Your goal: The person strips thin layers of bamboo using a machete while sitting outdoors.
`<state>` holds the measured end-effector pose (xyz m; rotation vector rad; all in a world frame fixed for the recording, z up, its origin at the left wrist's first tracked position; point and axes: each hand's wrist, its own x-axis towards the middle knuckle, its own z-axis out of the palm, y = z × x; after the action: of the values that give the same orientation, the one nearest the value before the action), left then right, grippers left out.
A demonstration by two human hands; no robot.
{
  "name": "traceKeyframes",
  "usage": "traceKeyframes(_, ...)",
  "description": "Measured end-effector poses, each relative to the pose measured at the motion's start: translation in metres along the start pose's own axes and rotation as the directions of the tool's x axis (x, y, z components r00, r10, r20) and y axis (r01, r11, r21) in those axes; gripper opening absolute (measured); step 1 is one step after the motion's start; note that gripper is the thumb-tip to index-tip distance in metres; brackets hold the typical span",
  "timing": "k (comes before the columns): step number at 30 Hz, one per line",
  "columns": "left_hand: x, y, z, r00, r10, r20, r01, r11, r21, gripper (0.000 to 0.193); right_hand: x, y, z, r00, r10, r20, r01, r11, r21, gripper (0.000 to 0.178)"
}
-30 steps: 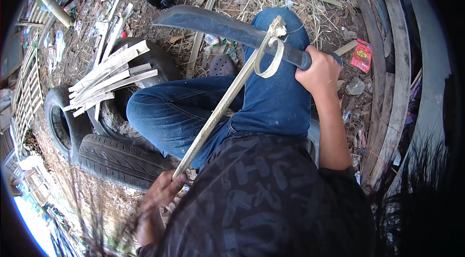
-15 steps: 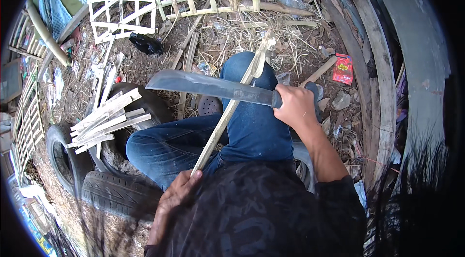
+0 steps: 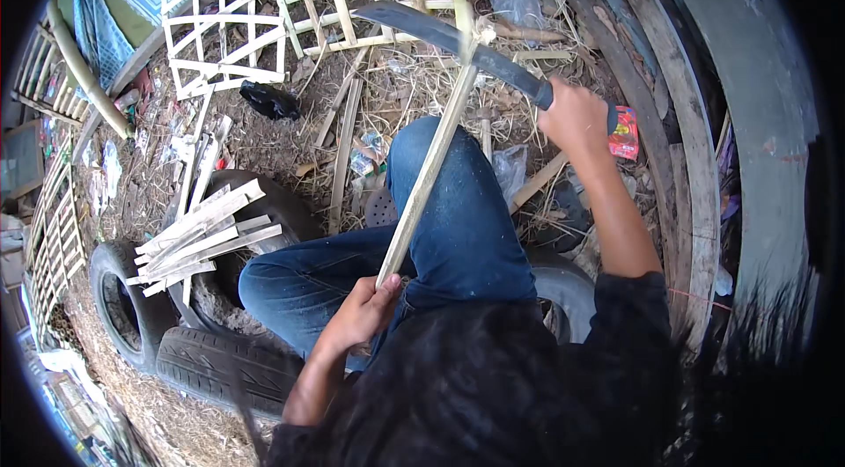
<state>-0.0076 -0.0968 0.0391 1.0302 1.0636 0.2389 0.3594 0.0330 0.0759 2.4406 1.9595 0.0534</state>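
My right hand (image 3: 574, 117) is closed round the dark handle of a machete (image 3: 440, 37), held out beyond my raised knee. Its long blade points up and to the left and crosses the far end of a bamboo strip (image 3: 433, 163). Shavings curl at that far end, where the strip looks pale and blurred. The near end of the strip is gripped in my left hand (image 3: 370, 308), close to my body, with the thumb along it. The strip slants up over my jeans, passing along the raised knee (image 3: 466, 203).
Split bamboo strips (image 3: 207, 229) lie piled on old tyres (image 3: 123, 300) to the left. Bamboo lattice panels (image 3: 229, 27) stand at the far left. Shavings, plastic bags (image 3: 519, 0) and a red packet (image 3: 624, 134) litter the ground. Long planks (image 3: 695, 168) line the right side.
The machete has moved away from me along the strip, from over the knee to its far end, its tip now angled upward. My left hand and the strip have shifted slightly forward and right.
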Motion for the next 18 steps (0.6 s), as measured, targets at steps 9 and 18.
traceKeyframes(9,-0.005,-0.009,-0.016,0.987,-0.15,0.05,0.154,0.982,-0.107,0.05,-0.02,-0.011,0.01,0.964,-0.051,0.26,-0.079,0.881,0.467,0.016)
traceKeyframes(18,0.006,-0.004,-0.012,0.979,-0.175,0.104,0.183,0.981,-0.067,0.048,-0.019,-0.004,0.015,0.867,-0.496,-0.045,0.498,0.864,0.077,0.026)
